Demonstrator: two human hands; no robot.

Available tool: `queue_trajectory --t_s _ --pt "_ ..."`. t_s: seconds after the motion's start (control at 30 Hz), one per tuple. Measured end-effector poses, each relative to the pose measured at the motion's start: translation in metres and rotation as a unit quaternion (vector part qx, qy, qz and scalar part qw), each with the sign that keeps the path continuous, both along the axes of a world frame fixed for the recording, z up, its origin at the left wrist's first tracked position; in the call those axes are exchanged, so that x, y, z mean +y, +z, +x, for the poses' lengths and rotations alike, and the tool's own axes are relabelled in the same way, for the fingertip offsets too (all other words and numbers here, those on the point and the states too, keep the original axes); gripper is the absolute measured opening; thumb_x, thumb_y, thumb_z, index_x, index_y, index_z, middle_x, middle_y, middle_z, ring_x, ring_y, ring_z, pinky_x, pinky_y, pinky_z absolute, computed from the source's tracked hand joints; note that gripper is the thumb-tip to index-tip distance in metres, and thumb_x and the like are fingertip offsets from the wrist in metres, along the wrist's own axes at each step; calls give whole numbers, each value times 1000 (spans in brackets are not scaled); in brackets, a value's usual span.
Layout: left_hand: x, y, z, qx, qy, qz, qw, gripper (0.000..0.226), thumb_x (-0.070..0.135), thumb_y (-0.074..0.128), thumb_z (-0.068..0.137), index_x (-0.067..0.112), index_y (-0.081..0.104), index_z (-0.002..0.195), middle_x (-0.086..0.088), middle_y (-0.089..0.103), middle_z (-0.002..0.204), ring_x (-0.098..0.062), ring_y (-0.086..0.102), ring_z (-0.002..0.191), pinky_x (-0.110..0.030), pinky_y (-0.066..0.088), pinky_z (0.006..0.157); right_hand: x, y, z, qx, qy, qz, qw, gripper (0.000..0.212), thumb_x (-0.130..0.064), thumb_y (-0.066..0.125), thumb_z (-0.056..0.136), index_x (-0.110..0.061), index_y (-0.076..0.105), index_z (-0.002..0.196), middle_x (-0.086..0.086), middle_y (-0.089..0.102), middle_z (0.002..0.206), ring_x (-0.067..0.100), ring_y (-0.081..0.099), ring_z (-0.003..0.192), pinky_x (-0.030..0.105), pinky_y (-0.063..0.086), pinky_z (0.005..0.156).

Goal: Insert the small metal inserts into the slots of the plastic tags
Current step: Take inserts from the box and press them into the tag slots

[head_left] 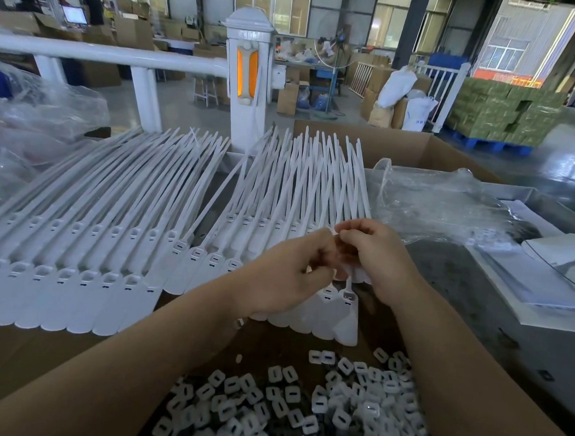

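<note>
Pile of inserts [302,408] nearest, hands [337,257] beyond, over tags [76,273]

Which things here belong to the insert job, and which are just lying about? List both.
Job: white plastic tags, pile of small inserts, left hand, right hand, both pinching at one tag.
Lying about: clear plastic bag, cardboard box, papers.

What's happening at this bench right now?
A person is fitting inserts into white plastic strap tags laid out in overlapping rows. The left hand and right hand meet over the right-hand row, fingers curled, pinching something small at a tag's head; the piece itself is hidden. A pile of small squarish slotted inserts lies nearest the camera, between the forearms.
</note>
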State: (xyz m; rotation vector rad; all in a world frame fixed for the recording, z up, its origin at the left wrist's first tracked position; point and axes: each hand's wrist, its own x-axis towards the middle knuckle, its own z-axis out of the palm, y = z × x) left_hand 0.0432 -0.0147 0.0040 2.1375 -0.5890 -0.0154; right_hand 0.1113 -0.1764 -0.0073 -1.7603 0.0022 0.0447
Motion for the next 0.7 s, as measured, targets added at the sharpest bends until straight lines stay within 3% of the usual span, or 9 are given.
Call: queue_trajectory --t_s 0.07,0.17,0.3,0.4,0.57,0.7 --pt "0 -5 0 -13 -29 34 999 15 10 51 98 24 48 93 5 70 103 -7 63 97 -25 51 81 1 1 -1 8 -1 5 1000 17 -5 54 98 -12 69 98 -5 74 70 19 68 76 35 59 72" --pt "-5 -8 0 -46 -48 86 994 9 14 52 97 22 47 94 18 63 92 5 57 83 -14 42 70 1 2 -2 13 2 4 1000 16 -6 55 97 -14 69 98 1 76 82 20 69 81 33 58 71" --pt "-8 -8 1 -87 -65 134 985 8 15 54 94 18 49 98 6 67 99 -13 61 89 -39 51 80 0 3 -5 4 13 12 1000 16 -4 53 96 -11 67 98 6 74 87 23 65 82 41 56 77" --pt "-8 -6 -1 -103 -76 154 980 11 18 55 94 24 45 95 5 66 98 -15 59 90 -44 50 79 0 3 -5 -2 20 17 1000 15 -2 53 96 -9 66 98 8 73 88 24 63 81 42 54 78" --pt "-8 -9 0 -131 -70 182 972 8 23 53 95 22 50 102 4 65 96 -14 58 89 -41 50 77 -1 1 -3 1 21 21 1000 16 -1 53 95 -8 67 98 9 73 87 22 62 78 36 52 72" --pt "-10 -10 2 -74 -18 82 994 4 18 59 94 20 55 95 6 66 89 -8 60 79 -24 49 69 -1 0 -1 1 11 6 1000 16 -4 54 96 -11 69 97 5 75 84 19 69 79 30 55 65"
